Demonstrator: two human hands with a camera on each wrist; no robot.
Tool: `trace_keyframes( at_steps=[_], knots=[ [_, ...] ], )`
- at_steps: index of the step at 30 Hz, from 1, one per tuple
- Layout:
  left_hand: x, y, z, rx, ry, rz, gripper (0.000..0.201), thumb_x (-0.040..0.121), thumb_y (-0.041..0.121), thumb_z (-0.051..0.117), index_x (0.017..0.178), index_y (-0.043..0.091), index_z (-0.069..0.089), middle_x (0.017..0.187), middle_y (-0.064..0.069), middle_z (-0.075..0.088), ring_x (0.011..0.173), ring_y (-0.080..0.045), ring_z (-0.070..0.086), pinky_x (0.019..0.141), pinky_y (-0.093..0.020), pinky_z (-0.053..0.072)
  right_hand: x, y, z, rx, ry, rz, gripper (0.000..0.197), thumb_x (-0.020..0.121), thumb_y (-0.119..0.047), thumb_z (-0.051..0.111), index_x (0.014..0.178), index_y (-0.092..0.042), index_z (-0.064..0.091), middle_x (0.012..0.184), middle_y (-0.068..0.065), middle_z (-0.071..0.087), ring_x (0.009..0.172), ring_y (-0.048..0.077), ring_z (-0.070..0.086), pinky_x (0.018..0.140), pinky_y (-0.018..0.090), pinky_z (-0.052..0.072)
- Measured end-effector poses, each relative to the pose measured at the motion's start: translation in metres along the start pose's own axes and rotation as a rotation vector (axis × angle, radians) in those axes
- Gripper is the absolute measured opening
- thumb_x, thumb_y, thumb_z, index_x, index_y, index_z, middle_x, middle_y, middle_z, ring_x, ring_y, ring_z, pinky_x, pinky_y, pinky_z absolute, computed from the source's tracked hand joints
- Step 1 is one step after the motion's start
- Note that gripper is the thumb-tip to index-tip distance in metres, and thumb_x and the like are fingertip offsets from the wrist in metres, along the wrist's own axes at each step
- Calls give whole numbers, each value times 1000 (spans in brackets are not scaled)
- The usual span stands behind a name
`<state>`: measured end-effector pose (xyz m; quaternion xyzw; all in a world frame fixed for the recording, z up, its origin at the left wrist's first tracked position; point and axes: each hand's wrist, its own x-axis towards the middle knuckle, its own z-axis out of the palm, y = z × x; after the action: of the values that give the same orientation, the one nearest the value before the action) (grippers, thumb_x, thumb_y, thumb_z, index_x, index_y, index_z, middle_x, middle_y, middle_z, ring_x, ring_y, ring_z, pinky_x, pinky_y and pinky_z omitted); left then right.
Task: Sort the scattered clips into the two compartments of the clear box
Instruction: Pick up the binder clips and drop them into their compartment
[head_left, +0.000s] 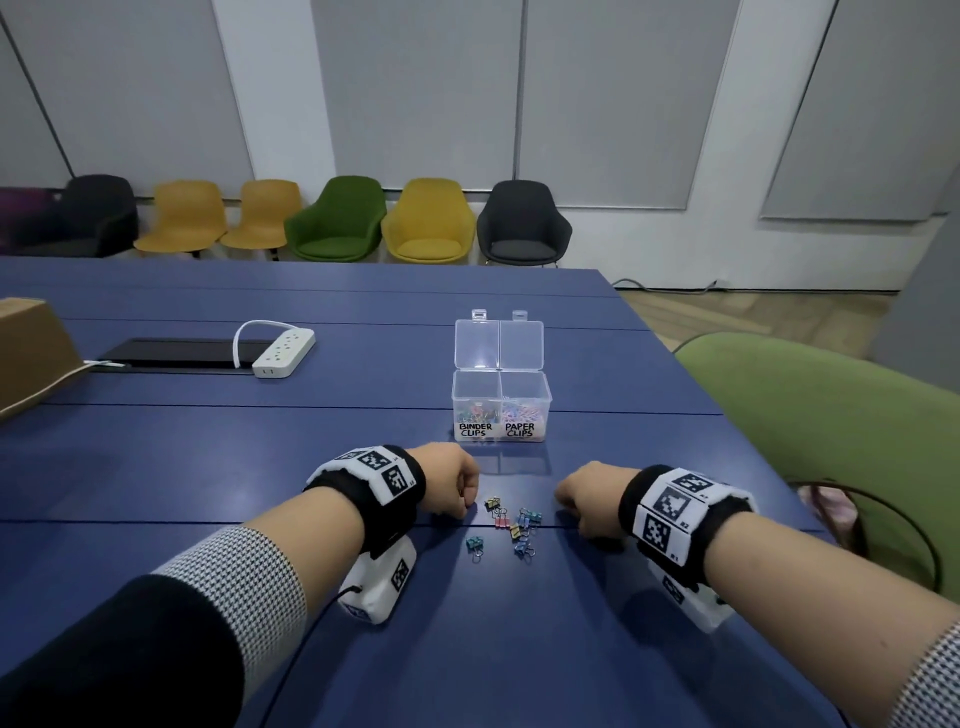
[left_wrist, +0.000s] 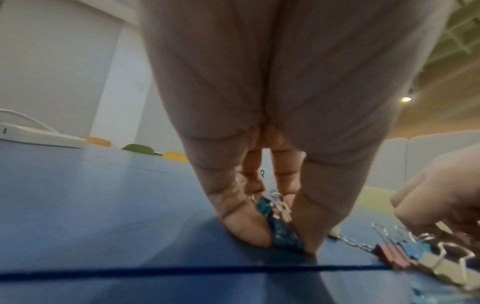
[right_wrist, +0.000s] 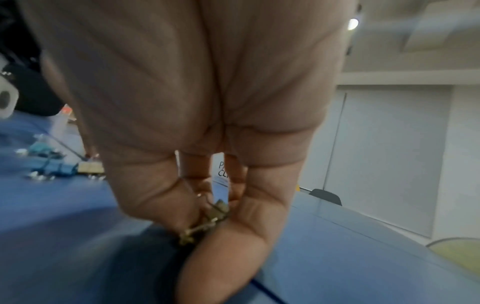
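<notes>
Several small coloured binder clips (head_left: 511, 522) lie scattered on the blue table (head_left: 260, 467) between my two hands. Behind them stands the clear two-compartment box (head_left: 501, 405), lids open, labelled BINDER CLIPS on the left and PAPER CLIPS on the right, both holding clips. My left hand (head_left: 454, 486) is curled at the left of the pile; the left wrist view shows it pinching a teal binder clip (left_wrist: 281, 232) against the table. My right hand (head_left: 582, 499) is curled at the right; the right wrist view shows it holding a yellow binder clip (right_wrist: 215, 214).
A white power strip (head_left: 284, 352) and a black panel (head_left: 182, 353) lie at the back left, beside a cardboard box (head_left: 31, 353). A green chair (head_left: 831, 441) stands off the table's right edge. A row of chairs (head_left: 332, 221) lines the far wall.
</notes>
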<state>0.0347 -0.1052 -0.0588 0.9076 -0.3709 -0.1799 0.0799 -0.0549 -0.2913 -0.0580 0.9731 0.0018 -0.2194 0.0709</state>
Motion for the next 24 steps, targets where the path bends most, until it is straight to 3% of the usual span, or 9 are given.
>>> trace_keyframes(
  at_steps=[4,7,9,12,15,18,19,21,24],
  knots=[
    [-2,0,1,-81,21,-52,20,72,10,67,61,22,55,62,8,56,54,-6,50,58,-20,45,-11,0,6,-18,32,64,8,87,-10,50,90,-9,57,113,16,58,97,34,60,73,32,44],
    [-7,-7,2,-409,75,-118,17,74,6,64,63,19,60,63,1,61,57,-13,55,59,-21,49,-16,9,7,167,68,114,23,85,-13,51,65,-18,41,83,7,53,80,28,54,68,31,44],
    [-13,-13,3,-989,176,-150,20,81,-4,57,67,10,59,62,-4,59,58,-17,51,53,-21,48,-21,21,9,623,95,133,25,83,-6,50,64,-17,39,64,5,50,63,27,55,57,30,48],
    [-26,-23,-2,-1937,231,-185,18,82,-8,48,71,6,52,62,-7,53,56,-15,48,46,-19,48,-31,33,12,1546,167,67,25,87,7,42,69,-11,42,60,9,47,47,20,52,41,20,45],
    [-38,-29,-3,-2326,233,-152,8,71,3,42,72,4,49,69,-13,51,61,-19,42,43,-22,46,-36,35,17,2251,165,-83,26,72,0,66,67,-13,44,65,6,48,45,13,49,38,17,41],
    [-44,-21,0,-2331,184,-222,9,73,9,41,72,4,48,67,-14,50,59,-19,41,41,-20,43,-31,30,24,2659,99,-245,52,30,-7,87,66,-9,49,67,12,52,44,15,45,33,17,34],
    [-43,-17,2,-2243,153,-265,12,79,11,44,71,4,47,63,-12,50,53,-17,43,40,-17,40,-30,25,23,2684,77,-227,50,35,-11,87,68,-9,49,68,13,52,43,14,43,32,16,31],
    [-41,-8,5,-1935,100,-328,27,92,19,49,67,12,45,54,-2,45,39,-10,38,35,-12,28,-28,14,17,2596,73,-117,28,69,-22,74,71,-11,48,67,9,48,38,10,38,29,13,25],
    [-37,5,10,-1150,85,-284,36,90,33,61,64,17,42,53,3,35,40,-10,27,38,-16,19,-23,3,8,2279,59,-6,25,95,-16,47,70,-14,43,62,2,39,32,4,27,28,10,16]
  ],
)
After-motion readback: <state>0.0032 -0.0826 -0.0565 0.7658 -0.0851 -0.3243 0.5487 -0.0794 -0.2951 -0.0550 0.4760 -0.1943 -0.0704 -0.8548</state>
